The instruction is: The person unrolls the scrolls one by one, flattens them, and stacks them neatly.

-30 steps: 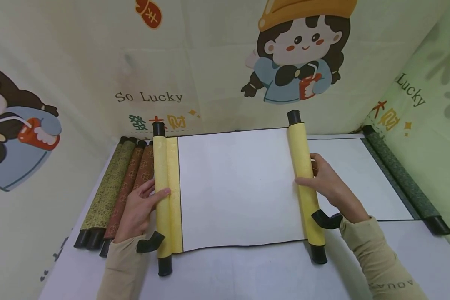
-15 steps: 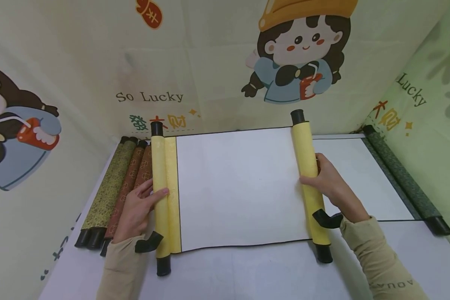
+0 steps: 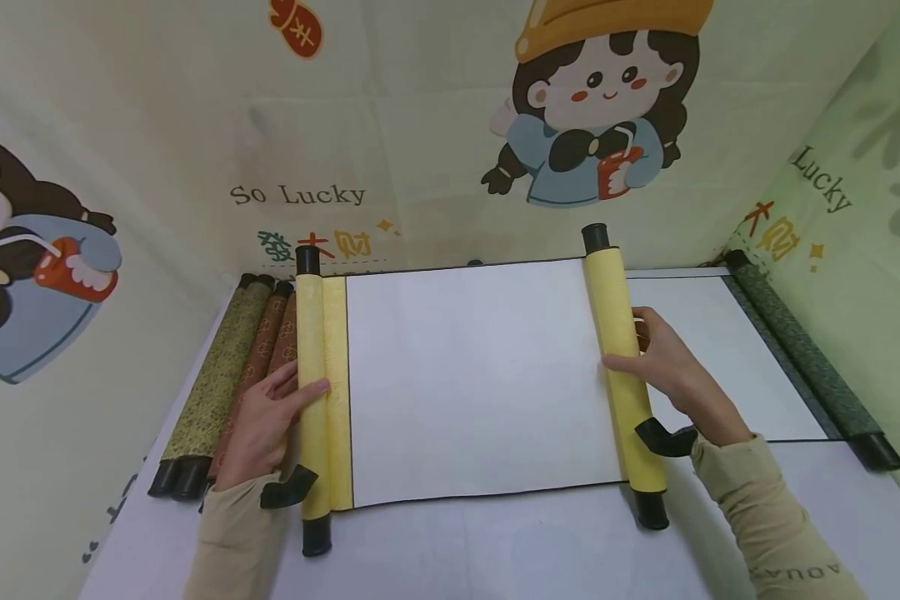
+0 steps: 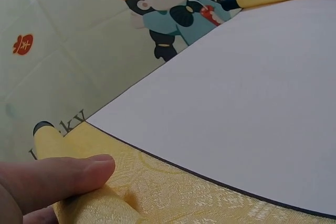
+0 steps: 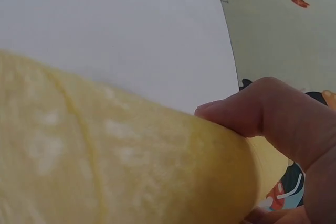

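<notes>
A yellow hanging scroll with black end knobs lies partly unrolled, its blank white sheet point(image 3: 480, 383) stretched between two rolls. My left hand point(image 3: 262, 425) grips the left roll point(image 3: 314, 450), thumb across its top; a yellow brocade strip point(image 4: 173, 192) borders the white there. On the other side my right hand point(image 3: 671, 367) holds the thicker right roll point(image 3: 618, 333), thumb at the edge beside the white sheet. The right wrist view shows that thumb pressed along the yellow roll point(image 5: 147, 156), with the other fingers mostly hidden behind it.
Left of the scroll lie several rolled scrolls, olive-patterned point(image 3: 210, 392) and red-brown point(image 3: 258, 342). A grey-green scroll point(image 3: 810, 358) lies at the right, its white sheet point(image 3: 720, 350) running behind my right hand. A printed cloth backdrop point(image 3: 435, 150) rises behind the white table point(image 3: 480, 550).
The right roll has moved rightward with my right hand, uncovering more white sheet. My left hand and the left roll have shifted slightly left.
</notes>
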The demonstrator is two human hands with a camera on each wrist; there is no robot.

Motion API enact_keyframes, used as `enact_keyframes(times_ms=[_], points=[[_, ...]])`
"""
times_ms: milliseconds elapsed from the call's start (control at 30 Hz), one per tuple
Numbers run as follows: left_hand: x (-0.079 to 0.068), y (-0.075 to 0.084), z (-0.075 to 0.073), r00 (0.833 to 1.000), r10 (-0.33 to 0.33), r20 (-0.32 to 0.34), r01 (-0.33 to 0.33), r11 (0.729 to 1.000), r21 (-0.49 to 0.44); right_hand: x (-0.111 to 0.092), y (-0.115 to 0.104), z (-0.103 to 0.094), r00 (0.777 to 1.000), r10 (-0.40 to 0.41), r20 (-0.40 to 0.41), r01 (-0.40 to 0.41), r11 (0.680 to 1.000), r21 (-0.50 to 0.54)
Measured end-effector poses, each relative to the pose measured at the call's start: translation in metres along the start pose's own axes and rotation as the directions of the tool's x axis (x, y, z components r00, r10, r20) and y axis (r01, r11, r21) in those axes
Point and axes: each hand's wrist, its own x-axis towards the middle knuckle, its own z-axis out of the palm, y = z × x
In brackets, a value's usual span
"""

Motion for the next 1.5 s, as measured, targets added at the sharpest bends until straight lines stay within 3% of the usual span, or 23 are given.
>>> enact_keyframes(times_ms=[667,1033,1500], points=[[0.000,0.001,-0.005,1.000,-0.009,0.004,0.009,1.000,-0.014,0.003,0.003,-0.004,0.999,0.028,-0.017,-0.028,0.999,-0.022],[-0.003,0.002,-0.008,0.999,0.007,0.044,-0.007,1.000,-0.001,0.007,0.005,-0.005,0.998,0.055,-0.012,-0.055,0.999,0.000],[-0.002,0.001,-0.014,0.999,0.022,0.044,-0.022,1.000,-0.010,0.004,0.008,-0.012,0.996,0.053,-0.071,-0.057,0.997,-0.054]])
